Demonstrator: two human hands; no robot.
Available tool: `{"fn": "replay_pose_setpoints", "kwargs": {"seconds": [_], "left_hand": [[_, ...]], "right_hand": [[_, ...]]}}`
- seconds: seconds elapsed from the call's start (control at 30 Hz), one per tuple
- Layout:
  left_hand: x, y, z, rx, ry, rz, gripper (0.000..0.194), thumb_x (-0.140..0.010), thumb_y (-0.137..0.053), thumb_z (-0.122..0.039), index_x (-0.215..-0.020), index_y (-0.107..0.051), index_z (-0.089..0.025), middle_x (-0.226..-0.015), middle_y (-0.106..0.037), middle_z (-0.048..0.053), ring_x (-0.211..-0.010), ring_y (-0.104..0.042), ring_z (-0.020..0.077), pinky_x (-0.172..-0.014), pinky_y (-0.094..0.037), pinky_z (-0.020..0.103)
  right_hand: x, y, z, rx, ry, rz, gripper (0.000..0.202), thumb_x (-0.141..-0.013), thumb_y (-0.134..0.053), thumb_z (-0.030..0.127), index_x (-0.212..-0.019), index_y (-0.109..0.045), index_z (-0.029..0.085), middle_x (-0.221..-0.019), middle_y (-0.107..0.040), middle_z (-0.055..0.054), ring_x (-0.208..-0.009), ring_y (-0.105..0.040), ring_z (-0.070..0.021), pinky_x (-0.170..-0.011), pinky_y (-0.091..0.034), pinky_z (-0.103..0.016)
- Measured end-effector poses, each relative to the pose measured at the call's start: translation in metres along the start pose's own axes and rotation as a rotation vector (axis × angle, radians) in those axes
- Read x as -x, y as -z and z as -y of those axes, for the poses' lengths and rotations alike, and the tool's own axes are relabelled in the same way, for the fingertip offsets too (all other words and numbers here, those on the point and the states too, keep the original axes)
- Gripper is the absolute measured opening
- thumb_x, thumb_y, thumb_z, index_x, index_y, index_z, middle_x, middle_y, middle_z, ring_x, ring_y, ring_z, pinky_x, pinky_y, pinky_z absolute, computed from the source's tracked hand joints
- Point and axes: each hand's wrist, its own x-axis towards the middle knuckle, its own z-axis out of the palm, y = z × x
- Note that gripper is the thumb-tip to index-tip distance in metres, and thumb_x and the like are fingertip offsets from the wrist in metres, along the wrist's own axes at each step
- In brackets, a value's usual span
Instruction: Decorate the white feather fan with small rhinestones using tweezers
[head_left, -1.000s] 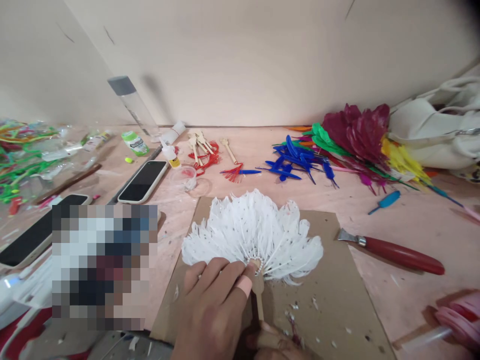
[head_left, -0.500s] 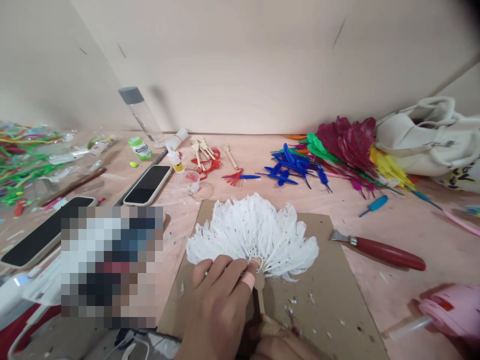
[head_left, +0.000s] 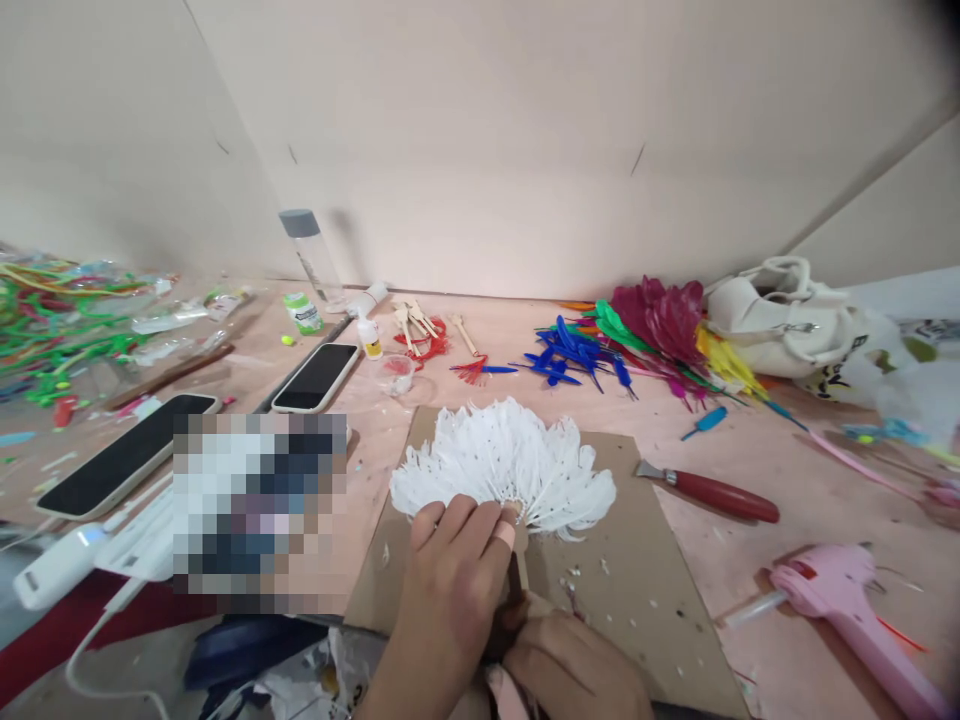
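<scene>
A white feather fan (head_left: 517,455) with small dark specks lies spread on a cardboard sheet (head_left: 630,600). Beads ring the base of its feathers, and a pale wooden handle points toward me. My left hand (head_left: 461,575) is closed over the fan's base, its fingertips at the beads and the top of the handle. Lower down, my right hand (head_left: 574,655) has its fingers curled at the handle's near end, which they hide. Below the hands shows a pale pink strip (head_left: 506,692); whether my right fingers touch it I cannot tell.
Right of the cardboard lie a red-handled blade tool (head_left: 720,495) and a pink glue gun (head_left: 847,610). Blue feathers (head_left: 559,355), a white bag (head_left: 780,320) and small tasselled wooden pieces (head_left: 416,325) sit farther back. Two phones (head_left: 315,378) and a clear bottle (head_left: 315,260) stand left.
The view has shifted, bringing the whole glue gun into sight. My right hand has turned slightly at the handle's lower end, and the pink strip now shows beneath it. My left hand keeps its hold.
</scene>
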Motion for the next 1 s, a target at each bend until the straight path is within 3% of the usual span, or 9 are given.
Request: {"fn": "replay_pose_setpoints", "kwargs": {"seconds": [0.17, 0.4, 0.6, 0.73, 0.87, 1.0], "left_hand": [[0.001, -0.001, 0.000, -0.021, -0.020, 0.002, 0.022, -0.112, -0.053, -0.013, -0.110, -0.074, -0.015, -0.094, -0.076, 0.003, -0.087, -0.059, 0.0230, -0.080, -0.036, 0.041], [0.001, -0.006, 0.001, -0.057, -0.019, -0.010, 0.014, -0.100, -0.071, -0.007, -0.107, -0.075, -0.019, -0.091, -0.075, 0.001, -0.088, -0.062, 0.0219, -0.080, -0.038, 0.040], [0.004, 0.000, 0.003, -0.096, 0.045, -0.131, 0.019, -0.102, -0.067, -0.006, -0.111, -0.078, -0.019, -0.102, -0.081, 0.005, -0.093, -0.066, 0.0230, -0.083, -0.038, 0.040], [0.010, 0.005, 0.004, -0.101, 0.117, -0.201, 0.018, -0.106, -0.064, -0.009, -0.107, -0.079, -0.018, -0.100, -0.082, 0.006, -0.091, -0.068, 0.0241, -0.083, -0.037, 0.040], [0.016, 0.003, 0.003, -0.066, 0.158, -0.198, 0.020, -0.107, -0.062, -0.012, -0.100, -0.079, -0.019, -0.093, -0.082, 0.003, -0.086, -0.071, 0.0217, -0.086, -0.039, 0.039], [0.020, -0.005, 0.007, -0.010, 0.231, -0.214, 0.020, -0.107, -0.060, -0.013, -0.109, -0.080, -0.017, -0.086, -0.082, 0.005, -0.080, -0.075, 0.0231, -0.083, -0.044, 0.038]], "right_hand": [[-0.006, 0.010, 0.004, -0.020, -0.013, 0.151, 0.016, -0.099, -0.054, 0.013, -0.088, -0.063, 0.022, -0.079, -0.071, 0.000, -0.073, -0.071, -0.0134, -0.068, -0.054, -0.021], [-0.011, 0.018, 0.013, -0.058, -0.074, 0.149, 0.016, -0.102, -0.055, 0.020, -0.090, -0.066, 0.023, -0.084, -0.072, -0.001, -0.078, -0.072, -0.0143, -0.068, -0.052, -0.022], [-0.008, 0.020, 0.014, -0.036, -0.098, 0.182, 0.017, -0.103, -0.056, 0.022, -0.091, -0.068, 0.024, -0.091, -0.075, -0.001, -0.085, -0.074, -0.0160, -0.074, -0.055, -0.025], [-0.007, 0.021, 0.015, 0.006, -0.051, 0.174, 0.016, -0.103, -0.056, 0.023, -0.091, -0.067, 0.023, -0.095, -0.076, -0.002, -0.090, -0.077, -0.0179, -0.077, -0.059, -0.028], [-0.003, 0.023, 0.023, 0.075, 0.040, 0.151, 0.012, -0.103, -0.057, 0.021, -0.100, -0.069, 0.022, -0.100, -0.078, -0.005, -0.105, -0.079, -0.0242, -0.090, -0.063, -0.037], [0.007, 0.028, 0.031, 0.293, 0.058, -0.022, 0.013, -0.105, -0.058, 0.019, -0.112, -0.068, 0.022, -0.102, -0.079, -0.006, -0.111, -0.077, -0.0257, -0.095, -0.060, -0.038]]}}
